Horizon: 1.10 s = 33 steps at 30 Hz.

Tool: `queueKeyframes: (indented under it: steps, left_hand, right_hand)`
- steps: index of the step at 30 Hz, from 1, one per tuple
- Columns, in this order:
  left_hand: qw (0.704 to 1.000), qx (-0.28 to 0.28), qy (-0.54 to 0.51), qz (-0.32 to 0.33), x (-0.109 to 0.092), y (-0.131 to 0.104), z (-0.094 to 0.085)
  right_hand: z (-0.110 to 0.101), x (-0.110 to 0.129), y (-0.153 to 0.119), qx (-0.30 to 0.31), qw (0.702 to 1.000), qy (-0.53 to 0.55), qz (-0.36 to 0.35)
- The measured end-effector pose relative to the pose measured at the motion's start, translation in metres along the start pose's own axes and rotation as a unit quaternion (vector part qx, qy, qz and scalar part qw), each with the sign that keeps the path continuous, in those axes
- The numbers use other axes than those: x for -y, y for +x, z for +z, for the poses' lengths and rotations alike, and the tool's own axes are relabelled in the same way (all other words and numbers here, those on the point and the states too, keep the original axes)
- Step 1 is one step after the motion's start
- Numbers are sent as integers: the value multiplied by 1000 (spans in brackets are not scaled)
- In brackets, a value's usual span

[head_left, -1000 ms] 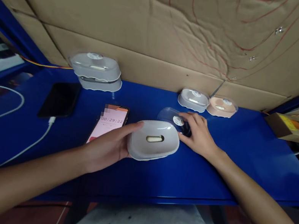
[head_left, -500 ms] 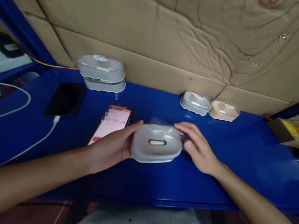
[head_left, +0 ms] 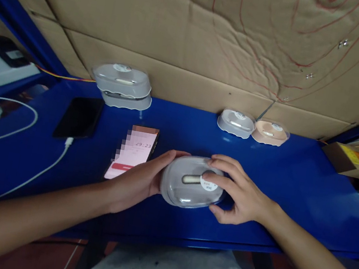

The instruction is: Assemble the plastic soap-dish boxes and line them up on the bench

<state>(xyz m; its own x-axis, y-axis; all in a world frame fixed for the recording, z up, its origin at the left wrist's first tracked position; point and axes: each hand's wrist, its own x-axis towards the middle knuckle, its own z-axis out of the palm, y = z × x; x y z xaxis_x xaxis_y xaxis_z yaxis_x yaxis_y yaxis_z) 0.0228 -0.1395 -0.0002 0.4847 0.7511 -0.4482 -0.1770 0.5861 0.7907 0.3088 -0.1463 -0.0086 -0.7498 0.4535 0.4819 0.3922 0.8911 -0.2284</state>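
Observation:
A grey oval lidded box, like a soap box [head_left: 173, 187], is held over the front part of the blue table. My left hand [head_left: 155, 169] wraps around its left end, thumb along the near-top side and the other fingers hidden behind and under it. A clear lid [head_left: 189, 199] with a round white sticker lies over the box. My right hand [head_left: 237, 191] grips the right end of that lid, fingertips on its top and far edge, thumb at the near side. A pale bar shows through the lid in the middle.
Two stacked grey boxes [head_left: 123, 87] stand at the back left. A grey box [head_left: 236, 123] and a peach one [head_left: 272, 133] sit back right. A lit phone [head_left: 137, 150], a dark phone [head_left: 78, 117] with a white cable, and a cardboard box [head_left: 342, 159] are on the blue table [head_left: 188, 126].
The clear lid, earlier tilted up behind the box's right end in my right hand, now lies over the box. My right hand has moved down around the right end. The box has shifted slightly nearer.

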Motion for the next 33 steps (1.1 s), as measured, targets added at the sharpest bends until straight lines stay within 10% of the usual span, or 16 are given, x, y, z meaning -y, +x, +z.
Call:
queueKeyframes:
  steps: [10,23,33]
  left_hand:
    - [996,17,66,65,5,1,-1]
    - [978,-34,181,96,2,2,-4]
    - [967,16,203,155,8,4,-11]
  right_hand:
    - [6,-1,-1,7,994,65,90]
    - [9,6,5,-11,998,-47,-48]
    - [11,9,4,-4,997,35,65]
